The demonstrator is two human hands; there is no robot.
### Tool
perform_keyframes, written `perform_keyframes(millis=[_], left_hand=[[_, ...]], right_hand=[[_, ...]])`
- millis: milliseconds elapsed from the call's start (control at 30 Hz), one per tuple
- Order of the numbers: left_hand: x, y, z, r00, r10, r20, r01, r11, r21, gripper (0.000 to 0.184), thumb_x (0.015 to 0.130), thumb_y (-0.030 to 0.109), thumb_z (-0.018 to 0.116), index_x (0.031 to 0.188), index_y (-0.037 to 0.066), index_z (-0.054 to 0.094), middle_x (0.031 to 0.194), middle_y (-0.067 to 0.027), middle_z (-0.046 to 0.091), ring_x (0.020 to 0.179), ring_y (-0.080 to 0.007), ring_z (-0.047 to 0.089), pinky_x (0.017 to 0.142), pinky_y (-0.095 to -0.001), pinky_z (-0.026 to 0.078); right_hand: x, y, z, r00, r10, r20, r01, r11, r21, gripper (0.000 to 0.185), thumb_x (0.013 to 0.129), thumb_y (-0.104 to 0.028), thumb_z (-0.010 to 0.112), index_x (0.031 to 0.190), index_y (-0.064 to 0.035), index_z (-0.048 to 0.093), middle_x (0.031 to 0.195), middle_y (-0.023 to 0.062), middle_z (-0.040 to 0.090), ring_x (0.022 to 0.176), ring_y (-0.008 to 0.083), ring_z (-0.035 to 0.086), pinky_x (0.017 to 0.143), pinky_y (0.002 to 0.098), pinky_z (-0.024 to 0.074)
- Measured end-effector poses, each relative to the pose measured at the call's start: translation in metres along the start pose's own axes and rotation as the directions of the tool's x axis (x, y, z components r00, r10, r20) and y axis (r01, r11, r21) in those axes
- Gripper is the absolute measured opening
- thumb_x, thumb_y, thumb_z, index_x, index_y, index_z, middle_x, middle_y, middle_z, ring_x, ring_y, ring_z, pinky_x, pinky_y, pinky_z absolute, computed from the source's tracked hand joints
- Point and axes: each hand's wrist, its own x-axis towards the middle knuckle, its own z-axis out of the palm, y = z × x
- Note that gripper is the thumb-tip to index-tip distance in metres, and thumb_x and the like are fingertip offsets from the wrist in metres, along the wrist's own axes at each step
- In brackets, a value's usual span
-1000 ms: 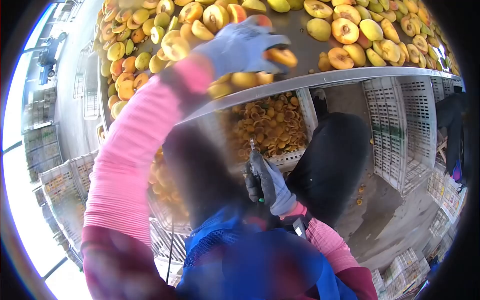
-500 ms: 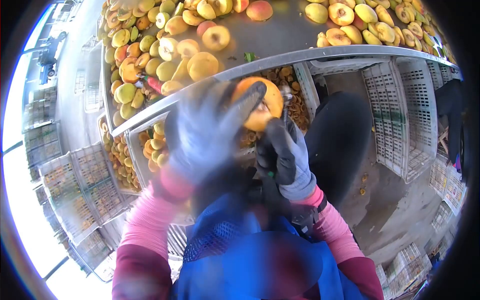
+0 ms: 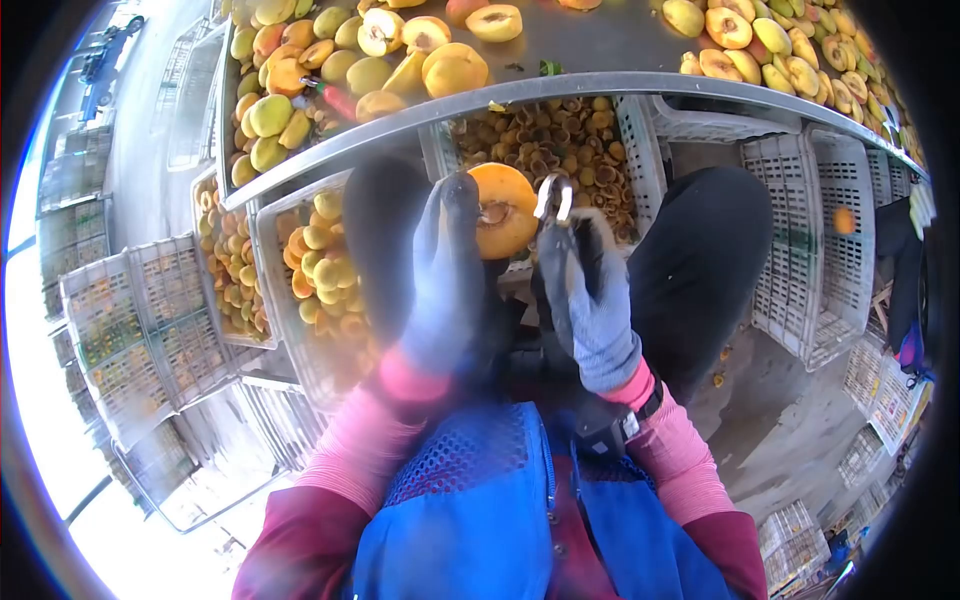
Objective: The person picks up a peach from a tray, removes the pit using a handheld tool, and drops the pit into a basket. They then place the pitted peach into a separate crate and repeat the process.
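My left hand (image 3: pixel 445 265), in a grey glove with dark fingers, is closed on a peach half (image 3: pixel 508 230). The half's orange cut face shows, with a brownish hollow in its middle. In my right hand (image 3: pixel 590 300), gloved the same way, is a pitting tool with a curved metal loop (image 3: pixel 553 198) pointing up. A small gap separates the loop from the peach's right edge. The tool's handle is mostly hidden by my fingers. Both hands are over my lap, before the metal table (image 3: pixel 600 84).
Peaches (image 3: pixel 455 70) and a red-handled tool (image 3: pixel 338 100) lie on the table. Below stand a crate of brown scraps (image 3: pixel 575 150) and a crate of peach halves (image 3: pixel 325 260). Upright crates (image 3: pixel 780 240) stand right, near a co-worker's gloved hand (image 3: pixel 921 210). An orange piece (image 3: pixel 845 220) shows before them.
My right hand has drawn away from the peach half, bringing the metal loop into plain view. My left hand still holds the half. The whole view has shifted slightly.
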Motion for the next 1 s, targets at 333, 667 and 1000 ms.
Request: perform_keyframes(millis=[333, 667, 1000], left_hand=[[-0.001, -0.024, -0.003, 0.868, 0.483, 0.114, -0.449, 0.665, 0.597, 0.022, 0.096, 0.015, 0.048, 0.107, -0.003, 0.055, 0.096, -0.0151, 0.06, 0.082, -0.0187, 0.059, 0.072, -0.0289, 0.049], [0.008, -0.04, -0.007, 0.953, 0.296, 0.071, -0.301, 0.88, 0.368, 0.023, 0.094, 0.019, 0.054, 0.101, -0.003, 0.057, 0.082, -0.0085, 0.06, 0.071, -0.0107, 0.054, 0.064, -0.0257, 0.044], [-0.001, -0.025, 0.018, 0.921, 0.377, -0.101, -0.327, 0.887, 0.327, 0.021, 0.093, 0.018, 0.055, 0.103, 0.0, 0.058, 0.09, -0.0081, 0.061, 0.081, -0.0123, 0.056, 0.074, -0.0259, 0.046]], right_hand=[[-0.015, -0.009, -0.01, 0.968, 0.17, 0.182, -0.076, 0.898, -0.433, 0.029, 0.091, -0.027, 0.054, 0.102, -0.0008, 0.052, 0.083, 0.0196, 0.059, 0.076, 0.0395, 0.059, 0.065, 0.0415, 0.0462], [-0.022, 0.007, -0.018, 0.925, 0.303, 0.229, -0.254, 0.942, -0.218, 0.046, 0.092, -0.03, 0.052, 0.122, 0.004, 0.046, 0.101, 0.0201, 0.059, 0.089, 0.0299, 0.06, 0.078, 0.0372, 0.0458], [-0.022, 0.005, -0.007, 0.983, 0.099, 0.155, -0.07, 0.981, -0.183, 0.047, 0.094, -0.026, 0.049, 0.129, 0.0046, 0.042, 0.109, 0.0164, 0.055, 0.092, 0.0248, 0.056, 0.082, 0.0346, 0.044]])
